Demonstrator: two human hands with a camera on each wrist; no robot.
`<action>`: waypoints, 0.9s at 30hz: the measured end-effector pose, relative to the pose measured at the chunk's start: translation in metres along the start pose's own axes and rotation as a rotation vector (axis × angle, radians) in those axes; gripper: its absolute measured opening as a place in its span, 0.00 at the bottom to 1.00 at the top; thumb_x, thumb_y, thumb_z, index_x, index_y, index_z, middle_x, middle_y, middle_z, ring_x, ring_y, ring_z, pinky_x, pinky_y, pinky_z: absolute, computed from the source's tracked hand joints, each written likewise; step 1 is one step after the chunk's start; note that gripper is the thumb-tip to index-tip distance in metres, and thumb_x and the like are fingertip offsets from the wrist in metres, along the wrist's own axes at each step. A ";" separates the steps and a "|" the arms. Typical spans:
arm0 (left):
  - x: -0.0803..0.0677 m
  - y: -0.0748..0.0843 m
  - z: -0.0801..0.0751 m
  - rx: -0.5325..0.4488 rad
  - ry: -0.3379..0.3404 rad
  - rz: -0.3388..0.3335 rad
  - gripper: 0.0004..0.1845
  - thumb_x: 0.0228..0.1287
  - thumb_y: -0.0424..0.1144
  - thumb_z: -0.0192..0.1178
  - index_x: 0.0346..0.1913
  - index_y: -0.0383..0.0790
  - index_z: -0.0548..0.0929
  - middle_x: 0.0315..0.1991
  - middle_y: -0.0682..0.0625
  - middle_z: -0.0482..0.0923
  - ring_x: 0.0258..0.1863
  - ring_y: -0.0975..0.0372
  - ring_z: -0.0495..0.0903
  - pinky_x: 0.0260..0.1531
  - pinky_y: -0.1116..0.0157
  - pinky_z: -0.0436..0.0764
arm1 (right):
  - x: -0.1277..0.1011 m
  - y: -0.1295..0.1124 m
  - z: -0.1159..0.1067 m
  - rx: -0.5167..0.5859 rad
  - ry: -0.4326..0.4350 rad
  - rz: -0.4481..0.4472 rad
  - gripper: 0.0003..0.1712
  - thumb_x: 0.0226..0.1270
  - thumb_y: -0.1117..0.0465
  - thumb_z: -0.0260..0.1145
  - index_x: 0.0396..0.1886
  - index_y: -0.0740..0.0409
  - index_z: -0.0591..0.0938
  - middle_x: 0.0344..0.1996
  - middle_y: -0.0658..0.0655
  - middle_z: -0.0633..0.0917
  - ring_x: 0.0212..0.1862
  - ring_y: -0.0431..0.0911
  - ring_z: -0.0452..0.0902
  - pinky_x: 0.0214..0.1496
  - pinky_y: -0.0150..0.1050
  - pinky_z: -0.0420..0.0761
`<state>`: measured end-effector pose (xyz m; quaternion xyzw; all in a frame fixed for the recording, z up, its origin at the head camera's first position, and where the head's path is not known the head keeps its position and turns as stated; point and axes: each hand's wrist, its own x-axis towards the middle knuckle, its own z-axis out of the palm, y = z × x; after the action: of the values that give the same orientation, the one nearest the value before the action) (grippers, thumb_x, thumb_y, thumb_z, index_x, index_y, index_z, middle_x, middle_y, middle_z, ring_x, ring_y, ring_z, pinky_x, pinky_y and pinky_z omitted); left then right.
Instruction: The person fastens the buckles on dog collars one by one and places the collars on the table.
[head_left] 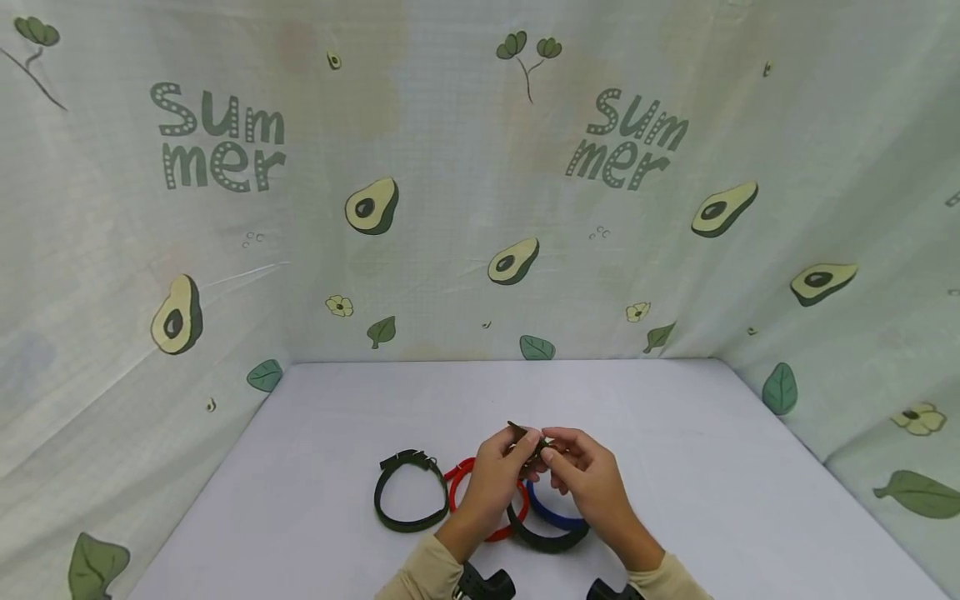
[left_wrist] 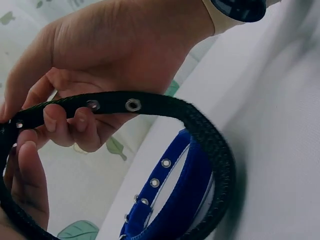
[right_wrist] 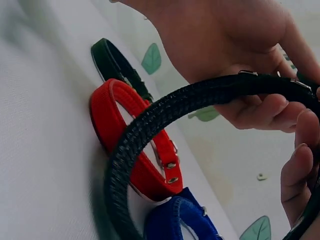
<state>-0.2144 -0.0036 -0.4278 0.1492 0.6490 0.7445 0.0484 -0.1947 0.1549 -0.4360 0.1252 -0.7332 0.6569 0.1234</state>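
Note:
Both hands hold one dark, nearly black collar (head_left: 546, 543) with a braided-looking band, which hangs as a loop above the table. My left hand (head_left: 491, 475) pinches it at the upper left, fingertips close to my right hand (head_left: 592, 475), which grips the other side. Metal-rimmed holes run along the collar (left_wrist: 165, 106) in the left wrist view, beside the right hand's curled fingers. Fingers partly hide the joined ends, so the fastening cannot be made out. Behind the loop lie a blue collar (head_left: 553, 517) and a red collar (head_left: 452, 493).
A dark green collar (head_left: 381, 496) with a buckle lies leftmost on the white table (head_left: 337, 400). The red collar (right_wrist: 106, 117) lies between it and the blue one. Patterned cloth (head_left: 442, 275) walls the table's back and sides. Black devices (head_left: 487, 583) sit at the wrists.

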 end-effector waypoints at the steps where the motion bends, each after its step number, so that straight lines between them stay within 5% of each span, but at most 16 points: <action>1: 0.000 0.000 -0.001 -0.002 0.002 0.007 0.18 0.75 0.49 0.57 0.51 0.36 0.82 0.37 0.46 0.82 0.34 0.56 0.82 0.38 0.65 0.83 | 0.000 0.000 0.000 -0.008 0.001 -0.001 0.14 0.70 0.63 0.68 0.52 0.64 0.81 0.32 0.61 0.84 0.25 0.44 0.78 0.26 0.36 0.80; 9: 0.000 0.002 -0.005 -0.003 0.041 0.068 0.20 0.78 0.51 0.52 0.58 0.39 0.78 0.48 0.43 0.78 0.36 0.54 0.81 0.36 0.63 0.83 | 0.001 0.000 0.000 -0.012 -0.007 0.042 0.13 0.69 0.61 0.69 0.48 0.64 0.84 0.25 0.60 0.83 0.25 0.45 0.77 0.26 0.36 0.79; 16: 0.002 -0.003 -0.008 0.092 -0.061 0.057 0.17 0.72 0.48 0.61 0.56 0.42 0.80 0.48 0.47 0.80 0.40 0.54 0.83 0.40 0.62 0.83 | 0.001 0.000 -0.002 0.104 0.020 0.125 0.11 0.69 0.65 0.66 0.46 0.69 0.81 0.29 0.68 0.82 0.27 0.46 0.77 0.28 0.35 0.79; 20: 0.003 -0.008 -0.008 0.155 -0.128 0.040 0.18 0.69 0.47 0.64 0.55 0.41 0.81 0.43 0.50 0.84 0.40 0.55 0.84 0.42 0.61 0.84 | 0.002 0.002 -0.002 0.132 0.084 0.145 0.11 0.70 0.66 0.66 0.46 0.70 0.81 0.30 0.63 0.83 0.28 0.48 0.78 0.30 0.36 0.80; 27: 0.001 -0.010 -0.006 0.180 -0.123 0.046 0.14 0.71 0.45 0.63 0.54 0.44 0.83 0.40 0.53 0.86 0.30 0.59 0.80 0.37 0.59 0.84 | 0.004 0.004 -0.005 0.080 0.121 0.079 0.10 0.70 0.67 0.66 0.47 0.69 0.82 0.39 0.62 0.85 0.35 0.49 0.81 0.40 0.36 0.82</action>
<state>-0.2183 -0.0077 -0.4383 0.2132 0.7054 0.6736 0.0575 -0.2001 0.1607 -0.4377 0.0611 -0.7018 0.6964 0.1367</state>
